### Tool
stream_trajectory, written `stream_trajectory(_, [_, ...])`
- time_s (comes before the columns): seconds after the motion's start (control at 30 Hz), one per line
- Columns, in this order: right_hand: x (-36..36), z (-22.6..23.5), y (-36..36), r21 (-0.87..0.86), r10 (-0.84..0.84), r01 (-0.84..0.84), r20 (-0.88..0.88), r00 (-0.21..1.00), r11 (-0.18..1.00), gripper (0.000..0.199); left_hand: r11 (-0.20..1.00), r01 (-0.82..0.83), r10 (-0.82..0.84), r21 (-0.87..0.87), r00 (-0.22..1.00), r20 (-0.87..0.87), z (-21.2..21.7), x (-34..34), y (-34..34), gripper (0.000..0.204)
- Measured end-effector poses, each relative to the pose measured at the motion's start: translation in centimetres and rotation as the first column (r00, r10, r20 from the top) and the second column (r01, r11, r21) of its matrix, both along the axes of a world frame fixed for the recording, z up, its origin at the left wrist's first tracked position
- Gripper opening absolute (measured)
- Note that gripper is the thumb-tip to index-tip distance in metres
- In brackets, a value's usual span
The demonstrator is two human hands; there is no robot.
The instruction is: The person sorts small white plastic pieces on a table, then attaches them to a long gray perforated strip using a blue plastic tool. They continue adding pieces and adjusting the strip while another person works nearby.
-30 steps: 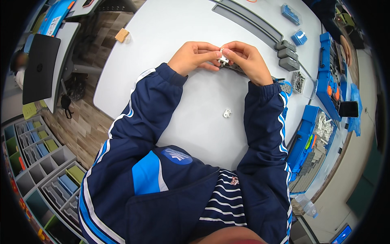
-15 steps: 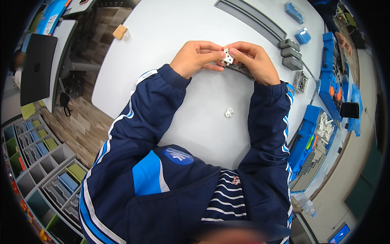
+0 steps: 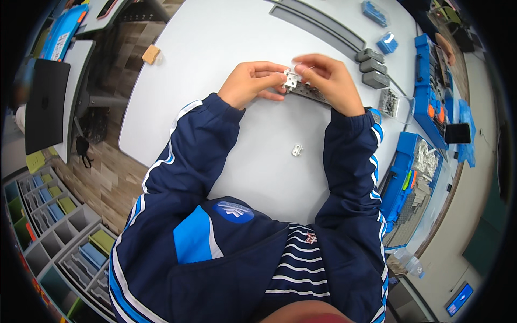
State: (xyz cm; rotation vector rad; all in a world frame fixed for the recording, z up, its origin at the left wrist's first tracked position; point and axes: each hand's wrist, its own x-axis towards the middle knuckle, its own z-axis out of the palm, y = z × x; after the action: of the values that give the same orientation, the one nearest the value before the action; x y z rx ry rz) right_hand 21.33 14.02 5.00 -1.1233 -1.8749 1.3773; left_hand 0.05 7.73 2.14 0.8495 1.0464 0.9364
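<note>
My left hand [image 3: 252, 84] pinches a white plastic connector [image 3: 291, 79] with round holes and small pegs between thumb and fingers. From the connector's right side a dark grey perforated beam [image 3: 308, 92] runs under my other hand; I cannot tell whether the two are joined. My right hand [image 3: 335, 83] hovers over the beam, thumb and forefinger drawn together beside the connector. Motion smears those fingertips, and whatever they may hold is too small to name. A second white connector [image 3: 297, 149] lies loose on the table between my forearms.
Grey boxes [image 3: 372, 69] and small blue containers [image 3: 387, 43] stand at the far right. Beside my right arm are a clear tray of small parts [image 3: 389, 102] and open blue cases [image 3: 397, 183] of building pieces. A tan block [image 3: 151, 54] sits at the table's left edge.
My right thumb and fingers have come slightly away from the white connector, which remains in my left hand. The whole view has shifted a little.
</note>
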Motion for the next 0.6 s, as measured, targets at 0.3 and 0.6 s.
stream_trajectory(0.3, [11.0, 15.3, -10.6, 0.846, -0.410, 0.532, -0.498, 0.764, -0.035, 0.047, 0.914, 0.043, 0.182, 0.404, 0.846, -0.501, -0.7, -0.3, -0.6, 0.059])
stream_trajectory(0.6, [14.0, -1.9, -21.3, 0.659, -0.692, 0.345, 0.383, 0.612, 0.669, 0.065, 0.687, 0.119, 0.329, 0.717, 0.829, -0.453, -5.0, 1.4, 1.3, 0.036])
